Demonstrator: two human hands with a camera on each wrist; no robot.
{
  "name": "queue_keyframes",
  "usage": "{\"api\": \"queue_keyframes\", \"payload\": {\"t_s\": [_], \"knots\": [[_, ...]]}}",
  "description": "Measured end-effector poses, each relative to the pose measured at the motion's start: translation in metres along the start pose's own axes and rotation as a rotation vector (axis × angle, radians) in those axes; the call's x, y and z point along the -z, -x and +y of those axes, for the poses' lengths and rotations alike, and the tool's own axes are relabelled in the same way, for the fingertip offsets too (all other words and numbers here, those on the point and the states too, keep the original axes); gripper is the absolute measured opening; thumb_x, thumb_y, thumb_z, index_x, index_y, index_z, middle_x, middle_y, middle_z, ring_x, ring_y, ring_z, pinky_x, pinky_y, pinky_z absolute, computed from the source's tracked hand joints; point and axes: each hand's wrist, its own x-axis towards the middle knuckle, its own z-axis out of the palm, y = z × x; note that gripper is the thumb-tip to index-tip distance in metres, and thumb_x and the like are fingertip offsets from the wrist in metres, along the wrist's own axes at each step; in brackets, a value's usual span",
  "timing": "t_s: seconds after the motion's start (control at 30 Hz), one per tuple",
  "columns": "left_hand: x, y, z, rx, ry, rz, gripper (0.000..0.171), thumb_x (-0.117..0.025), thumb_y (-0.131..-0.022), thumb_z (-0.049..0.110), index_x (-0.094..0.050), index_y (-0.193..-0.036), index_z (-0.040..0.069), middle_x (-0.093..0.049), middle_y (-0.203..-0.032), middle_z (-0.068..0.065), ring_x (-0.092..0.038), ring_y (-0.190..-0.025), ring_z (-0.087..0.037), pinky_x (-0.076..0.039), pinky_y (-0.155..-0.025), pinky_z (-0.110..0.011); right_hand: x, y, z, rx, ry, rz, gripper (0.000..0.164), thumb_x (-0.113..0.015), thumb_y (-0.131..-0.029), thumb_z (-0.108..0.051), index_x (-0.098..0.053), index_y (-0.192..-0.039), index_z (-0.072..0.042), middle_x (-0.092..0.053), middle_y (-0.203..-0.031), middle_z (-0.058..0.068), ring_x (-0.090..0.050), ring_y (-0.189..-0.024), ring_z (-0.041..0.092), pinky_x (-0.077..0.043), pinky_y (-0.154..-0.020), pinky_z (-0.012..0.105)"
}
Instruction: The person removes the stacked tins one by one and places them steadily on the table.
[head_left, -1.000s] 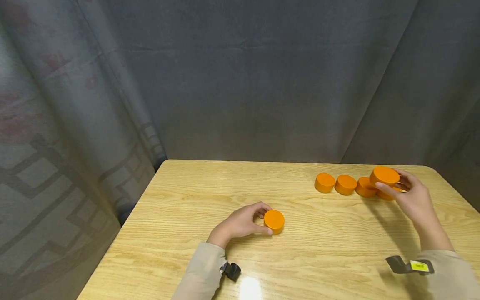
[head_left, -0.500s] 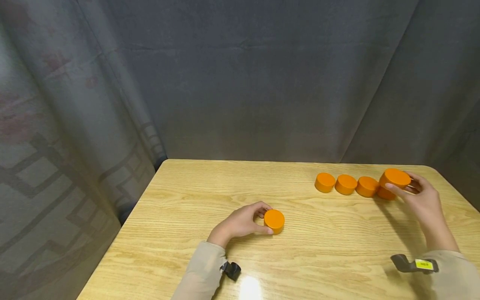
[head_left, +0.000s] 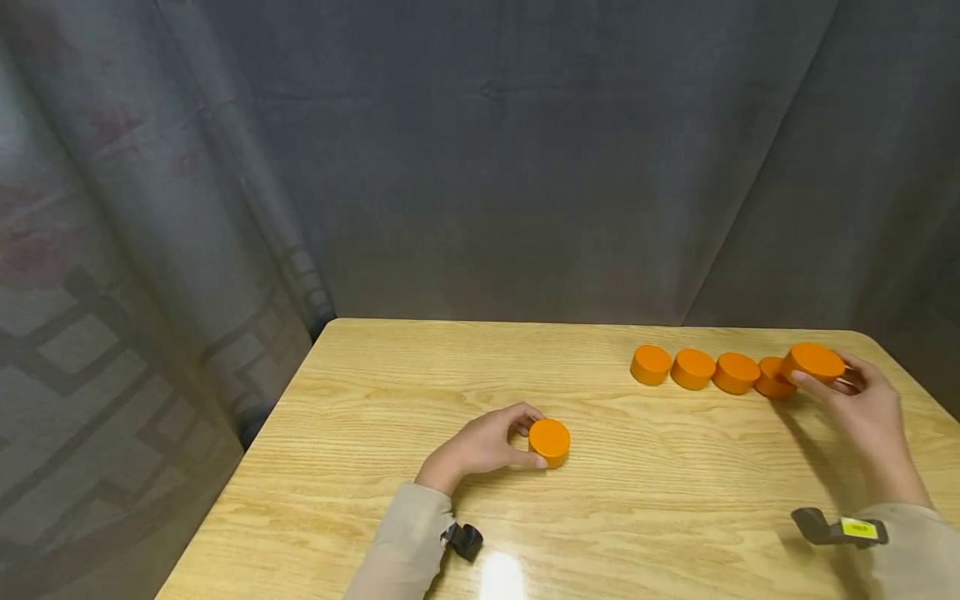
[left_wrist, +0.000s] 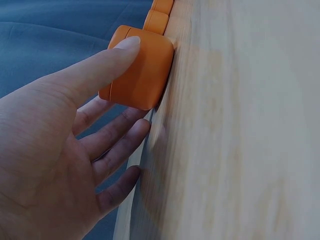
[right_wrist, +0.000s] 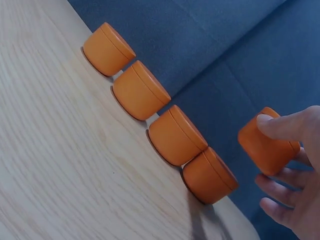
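Note:
Near the middle of the table, my left hand [head_left: 480, 443] holds a round orange lidded container [head_left: 549, 442] between thumb and fingers. In the left wrist view the thumb lies on the side of that container [left_wrist: 142, 70], which stands on the wood. My right hand [head_left: 862, 404] grips another orange container [head_left: 813, 362] at the back right, raised above the tabletop. The right wrist view shows this held container [right_wrist: 267, 145] apart from a row of similar ones, just past the row's end container [right_wrist: 207, 177].
Several matching orange containers stand in a row along the back right, the leftmost container [head_left: 651, 365] among them. The wooden table [head_left: 420, 367] ends at a grey curtain [head_left: 487, 183]. Each sleeve carries a dark wrist mount [head_left: 462, 542].
My right hand has carried its container rightward along the row, uncovering the row's right end container. The left hand and its container have stayed in place.

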Motion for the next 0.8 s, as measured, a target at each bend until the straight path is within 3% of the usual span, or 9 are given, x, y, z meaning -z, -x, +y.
{"api": "queue_keyframes", "payload": {"t_s": [0.33,0.6,0.8], "knots": [[0.000,0.000,0.002,0.007,-0.005,0.003,0.052,-0.083,-0.080,0.037,-0.060,-0.126,0.026,-0.062,-0.111,0.015,-0.056,-0.105,-0.006,-0.045,-0.096,-0.037,0.006,-0.002,0.009,-0.055,-0.100,0.050,0.086,-0.073,-0.091,-0.020,-0.020,-0.158,-0.007,-0.041,-0.100,-0.028,-0.043,-0.082,-0.015,-0.041,-0.065,0.001],[-0.001,0.001,0.001,0.016,0.000,0.001,0.053,-0.083,-0.080,0.036,-0.059,-0.127,0.026,-0.061,-0.111,0.015,-0.056,-0.105,-0.006,-0.045,-0.096,-0.037,0.011,-0.004,0.016,-0.092,-0.073,0.081,0.085,-0.072,-0.091,-0.023,-0.021,-0.157,-0.006,-0.040,-0.099,-0.026,-0.040,-0.081,-0.012,-0.041,-0.062,0.003],[-0.002,0.001,0.003,0.019,-0.002,0.002,0.052,-0.083,-0.081,0.036,-0.060,-0.126,0.027,-0.062,-0.110,0.015,-0.056,-0.104,-0.006,-0.045,-0.096,-0.038,0.016,-0.004,0.021,-0.082,-0.114,0.076,0.080,-0.073,-0.090,-0.019,-0.027,-0.156,-0.012,-0.043,-0.094,-0.026,-0.044,-0.078,-0.013,-0.044,-0.058,0.006]]}}
